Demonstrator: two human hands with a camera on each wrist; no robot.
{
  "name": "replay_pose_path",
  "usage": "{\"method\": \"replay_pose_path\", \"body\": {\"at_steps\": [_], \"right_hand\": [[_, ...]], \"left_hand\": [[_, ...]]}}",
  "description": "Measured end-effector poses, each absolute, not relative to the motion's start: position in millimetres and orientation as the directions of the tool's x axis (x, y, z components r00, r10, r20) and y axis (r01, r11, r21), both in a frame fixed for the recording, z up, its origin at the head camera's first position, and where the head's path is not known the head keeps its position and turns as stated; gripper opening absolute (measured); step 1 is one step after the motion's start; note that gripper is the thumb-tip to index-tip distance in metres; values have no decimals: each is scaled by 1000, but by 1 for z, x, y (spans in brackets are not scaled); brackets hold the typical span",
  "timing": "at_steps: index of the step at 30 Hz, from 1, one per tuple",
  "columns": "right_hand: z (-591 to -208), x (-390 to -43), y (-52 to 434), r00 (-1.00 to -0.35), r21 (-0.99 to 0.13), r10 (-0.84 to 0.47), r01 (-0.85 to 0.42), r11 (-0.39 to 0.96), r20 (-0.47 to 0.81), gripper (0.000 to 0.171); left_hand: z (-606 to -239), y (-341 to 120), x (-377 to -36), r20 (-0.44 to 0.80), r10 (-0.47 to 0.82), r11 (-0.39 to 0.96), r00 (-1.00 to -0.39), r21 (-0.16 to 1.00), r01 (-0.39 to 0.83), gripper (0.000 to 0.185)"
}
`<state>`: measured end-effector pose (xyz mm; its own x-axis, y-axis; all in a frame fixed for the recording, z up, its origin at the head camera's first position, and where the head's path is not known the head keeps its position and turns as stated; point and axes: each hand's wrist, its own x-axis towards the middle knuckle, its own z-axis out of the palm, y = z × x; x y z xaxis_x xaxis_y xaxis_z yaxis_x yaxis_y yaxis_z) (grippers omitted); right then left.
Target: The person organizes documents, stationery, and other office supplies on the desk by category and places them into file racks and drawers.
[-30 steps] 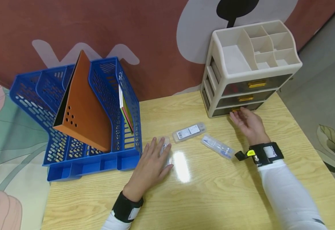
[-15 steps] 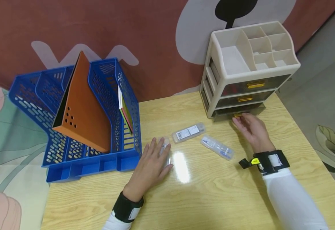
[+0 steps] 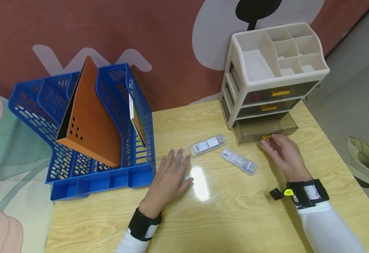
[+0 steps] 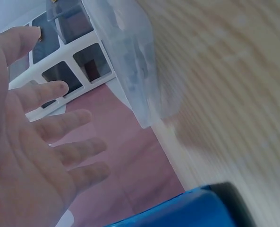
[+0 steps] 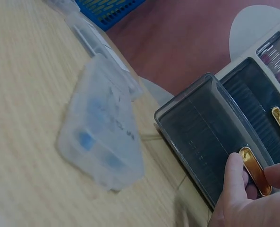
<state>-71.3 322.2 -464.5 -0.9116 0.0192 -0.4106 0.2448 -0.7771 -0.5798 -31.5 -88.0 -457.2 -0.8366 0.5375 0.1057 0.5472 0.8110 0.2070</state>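
Observation:
My right hand (image 3: pixel 285 154) pinches the gold handle (image 5: pixel 254 169) of the bottom drawer (image 3: pixel 251 133), which is smoky and see-through. That drawer stands partly pulled out of the cream drawer organizer (image 3: pixel 244 86), and nothing shows inside it. My left hand (image 3: pixel 168 181) lies palm down with fingers spread, over a clear plastic case (image 4: pixel 130 61) that it mostly hides. Whether the fingers touch the case I cannot tell. Between the hands lie a clear case with a white label (image 3: pixel 207 145) and another clear case with blue items inside (image 3: pixel 239 161).
A blue perforated file rack (image 3: pixel 102 179) stands at the left, holding an orange folder (image 3: pixel 92 123) and several thin booklets (image 3: pixel 137 123). The organizer's top has several open compartments (image 3: pixel 287 66). A reddish patterned wall (image 3: pixel 172 52) rises behind the wooden table (image 3: pixel 222 218).
The bottom drawer, shut at first, has slid out toward me as my right hand drew back with its handle. My left hand has barely shifted.

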Motion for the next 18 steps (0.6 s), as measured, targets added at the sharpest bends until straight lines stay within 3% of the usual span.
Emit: {"method": "replay_pose_path", "body": {"at_steps": [18], "right_hand": [[-470, -36, 323, -935, -618, 47, 195, -762, -352, 6]], "left_hand": [[-456, -87, -32, 49, 467, 852, -883, 242, 464, 73]]}}
